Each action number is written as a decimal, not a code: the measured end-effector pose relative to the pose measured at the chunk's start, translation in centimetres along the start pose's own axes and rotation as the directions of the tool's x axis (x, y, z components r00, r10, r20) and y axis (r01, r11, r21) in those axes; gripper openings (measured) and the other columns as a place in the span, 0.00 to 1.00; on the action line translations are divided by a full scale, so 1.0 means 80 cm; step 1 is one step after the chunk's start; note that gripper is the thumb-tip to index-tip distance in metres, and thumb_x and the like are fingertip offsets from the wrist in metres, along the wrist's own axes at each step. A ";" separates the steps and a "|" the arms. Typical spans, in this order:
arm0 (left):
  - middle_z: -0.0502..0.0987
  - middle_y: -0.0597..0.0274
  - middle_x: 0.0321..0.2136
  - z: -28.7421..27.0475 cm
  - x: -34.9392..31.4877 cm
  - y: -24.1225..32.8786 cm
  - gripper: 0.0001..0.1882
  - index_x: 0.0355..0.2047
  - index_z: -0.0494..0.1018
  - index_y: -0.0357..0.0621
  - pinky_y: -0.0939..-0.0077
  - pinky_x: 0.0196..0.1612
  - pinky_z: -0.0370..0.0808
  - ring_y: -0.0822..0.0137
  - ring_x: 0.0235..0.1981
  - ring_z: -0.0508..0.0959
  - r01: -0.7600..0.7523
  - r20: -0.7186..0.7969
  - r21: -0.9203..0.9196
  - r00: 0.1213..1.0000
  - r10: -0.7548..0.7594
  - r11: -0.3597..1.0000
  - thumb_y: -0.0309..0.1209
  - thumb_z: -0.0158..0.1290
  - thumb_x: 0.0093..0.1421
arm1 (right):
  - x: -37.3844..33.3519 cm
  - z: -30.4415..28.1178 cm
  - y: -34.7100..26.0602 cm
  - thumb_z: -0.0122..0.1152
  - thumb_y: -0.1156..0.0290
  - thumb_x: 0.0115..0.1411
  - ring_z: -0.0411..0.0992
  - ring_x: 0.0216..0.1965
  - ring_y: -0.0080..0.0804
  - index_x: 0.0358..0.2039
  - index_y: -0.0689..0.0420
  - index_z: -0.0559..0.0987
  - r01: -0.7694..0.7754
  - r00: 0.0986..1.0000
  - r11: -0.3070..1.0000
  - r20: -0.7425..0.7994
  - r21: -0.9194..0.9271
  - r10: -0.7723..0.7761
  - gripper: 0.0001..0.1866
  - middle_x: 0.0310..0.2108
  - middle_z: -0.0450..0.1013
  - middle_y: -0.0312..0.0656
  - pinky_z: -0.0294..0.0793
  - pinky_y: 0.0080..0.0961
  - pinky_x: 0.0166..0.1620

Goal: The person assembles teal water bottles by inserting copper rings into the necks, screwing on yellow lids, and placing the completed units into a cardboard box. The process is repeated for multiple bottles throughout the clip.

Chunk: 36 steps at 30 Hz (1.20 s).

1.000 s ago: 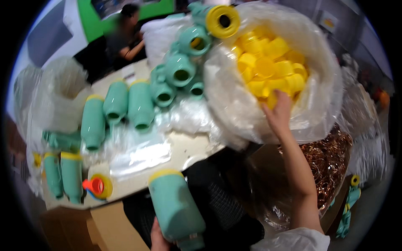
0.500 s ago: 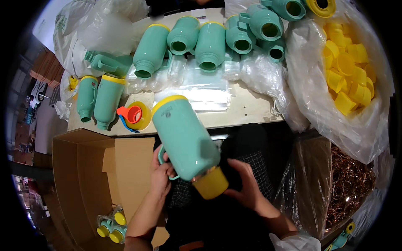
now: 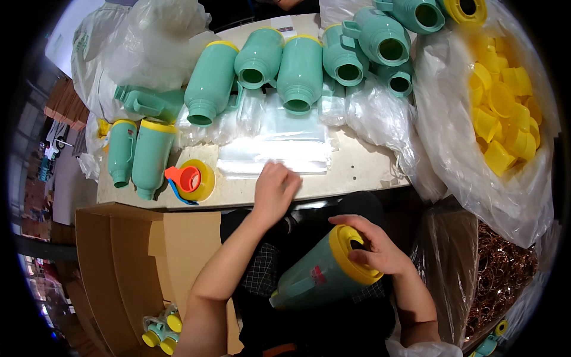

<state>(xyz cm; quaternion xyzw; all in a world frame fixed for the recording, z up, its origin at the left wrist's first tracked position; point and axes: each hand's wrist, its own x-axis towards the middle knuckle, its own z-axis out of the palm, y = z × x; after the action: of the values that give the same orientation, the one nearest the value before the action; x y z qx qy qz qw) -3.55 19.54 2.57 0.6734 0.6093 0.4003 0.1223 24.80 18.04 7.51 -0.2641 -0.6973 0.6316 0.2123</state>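
I see a carton [image 3: 95, 250] left of the hands; the left hand [image 3: 277, 191] half-curled at clear bags [image 3: 270, 152] on the bench [image 3: 377, 165], grip hidden; below, the green flask [image 3: 312, 275], rim clasped by the right hand [image 3: 373, 245]; rightward, half-hidden coppery coils [image 3: 502, 285].

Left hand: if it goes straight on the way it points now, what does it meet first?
Most likely the flat clear plastic bags on the table, just beyond the left hand's fingers; depth is unclear, so they may already be touching.
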 end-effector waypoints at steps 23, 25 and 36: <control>0.77 0.59 0.30 0.027 0.049 -0.036 0.08 0.31 0.74 0.39 0.66 0.43 0.75 0.62 0.37 0.79 0.096 0.161 -0.400 0.986 -0.034 0.912 0.31 0.56 0.63 | 0.086 0.010 0.037 0.74 0.73 0.48 0.72 0.37 0.27 0.37 0.61 0.78 -0.075 0.823 0.996 -0.567 -0.041 0.038 0.17 0.34 0.73 0.39 0.71 0.23 0.42; 0.78 0.59 0.31 0.056 0.029 0.007 0.09 0.34 0.73 0.36 0.68 0.44 0.74 0.61 0.38 0.78 -0.373 0.152 -0.449 0.863 0.481 0.812 0.30 0.50 0.67 | 0.064 -0.020 0.103 0.72 0.77 0.48 0.71 0.34 0.24 0.33 0.63 0.76 -0.111 0.884 0.981 -0.467 -0.158 0.025 0.14 0.34 0.73 0.38 0.69 0.21 0.36; 0.65 0.67 0.21 0.014 -0.029 0.071 0.05 0.36 0.66 0.39 0.79 0.30 0.65 0.75 0.23 0.66 0.375 0.394 -0.912 0.914 -0.095 -0.164 0.25 0.51 0.65 | 0.016 -0.083 0.164 0.62 0.76 0.58 0.74 0.33 0.31 0.46 0.65 0.77 -0.146 0.515 0.898 -0.807 -0.416 -0.290 0.15 0.38 0.78 0.44 0.75 0.25 0.38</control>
<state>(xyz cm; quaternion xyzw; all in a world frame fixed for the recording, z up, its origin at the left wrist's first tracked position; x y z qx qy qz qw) 1.49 16.49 4.63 0.2660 0.2056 0.6209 0.7081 29.31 24.81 -4.84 -0.5495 -0.6343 0.2381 0.4888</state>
